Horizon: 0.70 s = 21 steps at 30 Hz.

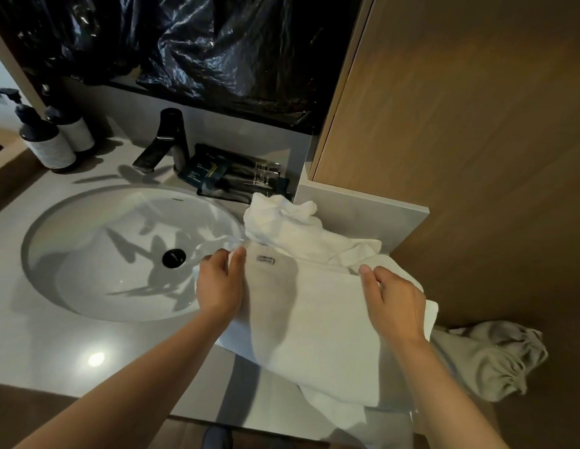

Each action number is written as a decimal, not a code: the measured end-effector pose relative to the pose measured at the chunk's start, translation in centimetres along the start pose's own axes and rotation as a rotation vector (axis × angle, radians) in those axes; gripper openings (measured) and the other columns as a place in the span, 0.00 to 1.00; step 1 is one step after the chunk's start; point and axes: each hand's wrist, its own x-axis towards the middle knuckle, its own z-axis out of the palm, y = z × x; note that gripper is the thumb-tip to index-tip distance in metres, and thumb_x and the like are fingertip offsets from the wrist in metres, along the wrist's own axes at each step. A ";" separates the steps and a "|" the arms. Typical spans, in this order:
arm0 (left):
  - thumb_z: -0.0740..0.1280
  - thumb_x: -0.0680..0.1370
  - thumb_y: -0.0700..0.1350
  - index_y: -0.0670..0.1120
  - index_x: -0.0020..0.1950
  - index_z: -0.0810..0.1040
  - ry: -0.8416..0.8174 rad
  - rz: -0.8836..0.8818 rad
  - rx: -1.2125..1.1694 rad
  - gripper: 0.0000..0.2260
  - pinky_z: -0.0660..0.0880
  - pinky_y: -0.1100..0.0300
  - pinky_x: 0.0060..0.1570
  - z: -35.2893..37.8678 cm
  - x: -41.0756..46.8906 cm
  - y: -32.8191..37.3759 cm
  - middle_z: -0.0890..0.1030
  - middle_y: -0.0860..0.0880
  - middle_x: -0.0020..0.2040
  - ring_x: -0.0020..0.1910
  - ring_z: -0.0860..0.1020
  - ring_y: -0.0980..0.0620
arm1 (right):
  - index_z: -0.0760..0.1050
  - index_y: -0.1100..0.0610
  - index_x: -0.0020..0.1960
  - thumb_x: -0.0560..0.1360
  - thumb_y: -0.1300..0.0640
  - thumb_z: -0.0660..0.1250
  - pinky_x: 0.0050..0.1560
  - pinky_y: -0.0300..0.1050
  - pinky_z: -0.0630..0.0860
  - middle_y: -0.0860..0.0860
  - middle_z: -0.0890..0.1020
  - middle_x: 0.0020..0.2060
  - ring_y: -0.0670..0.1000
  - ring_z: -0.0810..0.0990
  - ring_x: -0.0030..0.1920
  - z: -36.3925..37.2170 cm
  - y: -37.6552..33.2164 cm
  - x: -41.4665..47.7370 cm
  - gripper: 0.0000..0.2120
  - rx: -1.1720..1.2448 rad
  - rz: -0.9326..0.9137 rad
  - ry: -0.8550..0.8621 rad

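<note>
Towel (308, 319) between left hand (219, 283) and right hand (395, 306)

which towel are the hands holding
The flat white towel with the label; the left hand and right hand grip its far edge. The crumpled white towel behind and the grey towel are not held.

The print on the label (265, 259) of the towel (314, 319) is too small to be read, as is the lettering on the packets (211, 171) beside the tap (172, 140). The fingertips of the left hand (219, 283) and right hand (395, 306) are concealed by towel folds. The towel's lower end is cut off by the bottom edge, where a dark object (217, 437) is also truncated and cannot be identified.
</note>
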 end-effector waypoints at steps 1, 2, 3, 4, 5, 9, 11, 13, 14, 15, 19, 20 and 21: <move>0.61 0.79 0.56 0.40 0.33 0.69 -0.024 -0.001 -0.003 0.22 0.67 0.55 0.36 0.1 0.0 -0.1 0.73 0.45 0.35 0.35 0.72 0.46 | 0.54 0.47 0.29 0.79 0.39 0.51 0.26 0.39 0.56 0.45 0.62 0.19 0.44 0.62 0.21 -0.1 0.0 0.0 0.23 0.012 -0.001 0.040; 0.62 0.79 0.57 0.40 0.33 0.71 -0.063 -0.015 0.002 0.22 0.68 0.55 0.36 0.1 0.1 -0.2 0.75 0.45 0.35 0.35 0.74 0.46 | 0.54 0.47 0.29 0.79 0.39 0.51 0.26 0.39 0.56 0.45 0.62 0.19 0.44 0.62 0.21 -0.2 0.1 0.1 0.23 0.024 -0.002 0.054; 0.63 0.78 0.58 0.41 0.32 0.72 -0.111 -0.040 0.014 0.23 0.68 0.56 0.35 0.1 0.3 -0.2 0.75 0.47 0.33 0.34 0.74 0.47 | 0.55 0.46 0.28 0.79 0.39 0.51 0.26 0.39 0.57 0.45 0.62 0.19 0.44 0.62 0.22 -0.2 0.1 0.2 0.23 0.042 -0.004 0.032; 0.64 0.77 0.60 0.44 0.29 0.71 -0.163 -0.067 0.028 0.24 0.67 0.57 0.33 0.0 0.8 0.0 0.74 0.49 0.29 0.31 0.73 0.49 | 0.57 0.44 0.28 0.80 0.38 0.53 0.27 0.39 0.57 0.45 0.63 0.19 0.45 0.64 0.22 -0.1 0.2 0.3 0.23 0.064 -0.014 -0.028; 0.65 0.76 0.60 0.45 0.28 0.71 -0.217 -0.091 0.045 0.24 0.67 0.58 0.32 -0.2 1.5 0.3 0.73 0.50 0.27 0.29 0.72 0.51 | 0.60 0.42 0.27 0.80 0.36 0.54 0.28 0.38 0.57 0.45 0.65 0.19 0.45 0.67 0.22 -0.1 0.3 0.4 0.24 0.090 -0.029 -0.122; 0.69 0.77 0.53 0.46 0.36 0.82 -0.375 -0.154 -0.015 0.14 0.75 0.56 0.48 -0.3 4.3 1.7 0.82 0.46 0.38 0.43 0.80 0.48 | 0.68 0.42 0.27 0.73 0.34 0.65 0.28 0.35 0.60 0.43 0.65 0.21 0.44 0.63 0.24 -0.6 1.3 1.6 0.20 0.304 0.001 -0.346; 0.67 0.78 0.51 0.46 0.35 0.80 -0.339 -0.165 0.010 0.14 0.73 0.58 0.43 0.1 4.5 1.7 0.80 0.47 0.37 0.44 0.78 0.46 | 0.70 0.44 0.28 0.72 0.36 0.68 0.28 0.36 0.61 0.44 0.68 0.23 0.44 0.63 0.25 -0.5 1.4 2.0 0.20 0.367 -0.006 -0.290; 0.63 0.79 0.52 0.42 0.42 0.79 -0.302 -0.149 0.114 0.15 0.71 0.58 0.42 0.7 4.3 1.3 0.79 0.45 0.41 0.48 0.77 0.42 | 0.70 0.46 0.29 0.73 0.34 0.66 0.30 0.40 0.63 0.45 0.71 0.23 0.46 0.66 0.25 0.2 1.2 2.1 0.21 0.272 -0.013 -0.243; 0.61 0.80 0.53 0.40 0.48 0.78 -0.304 -0.144 0.171 0.16 0.72 0.55 0.47 0.9 4.3 1.1 0.78 0.42 0.47 0.52 0.76 0.40 | 0.70 0.47 0.30 0.73 0.33 0.63 0.31 0.42 0.63 0.45 0.70 0.21 0.46 0.67 0.25 0.6 1.1 2.0 0.22 0.196 -0.011 -0.238; 0.59 0.81 0.53 0.39 0.54 0.77 -0.323 -0.140 0.235 0.18 0.71 0.53 0.52 1.1 4.3 0.9 0.77 0.39 0.53 0.55 0.75 0.39 | 0.72 0.47 0.32 0.74 0.31 0.60 0.32 0.43 0.64 0.46 0.68 0.20 0.46 0.67 0.25 0.9 1.1 1.9 0.23 0.115 -0.005 -0.243; 0.56 0.82 0.52 0.37 0.63 0.71 -0.356 -0.081 0.429 0.20 0.68 0.50 0.54 1.4 4.2 1.2 0.69 0.36 0.65 0.58 0.74 0.36 | 0.82 0.49 0.47 0.74 0.28 0.52 0.33 0.40 0.66 0.47 0.72 0.20 0.45 0.75 0.29 1.4 1.7 1.8 0.30 -0.078 0.054 -0.226; 0.56 0.82 0.51 0.37 0.64 0.70 -0.348 -0.056 0.450 0.19 0.68 0.50 0.54 1.6 4.0 1.3 0.67 0.37 0.66 0.57 0.74 0.35 | 0.83 0.49 0.48 0.73 0.27 0.49 0.32 0.39 0.66 0.47 0.73 0.20 0.45 0.76 0.29 1.4 1.8 1.7 0.33 -0.105 0.066 -0.213; 0.56 0.82 0.51 0.37 0.63 0.70 -0.346 -0.040 0.462 0.19 0.68 0.50 0.54 1.7 3.8 1.4 0.67 0.36 0.66 0.57 0.74 0.35 | 0.83 0.50 0.46 0.72 0.26 0.46 0.32 0.38 0.66 0.48 0.74 0.20 0.45 0.76 0.28 1.3 1.9 1.7 0.36 -0.134 0.074 -0.203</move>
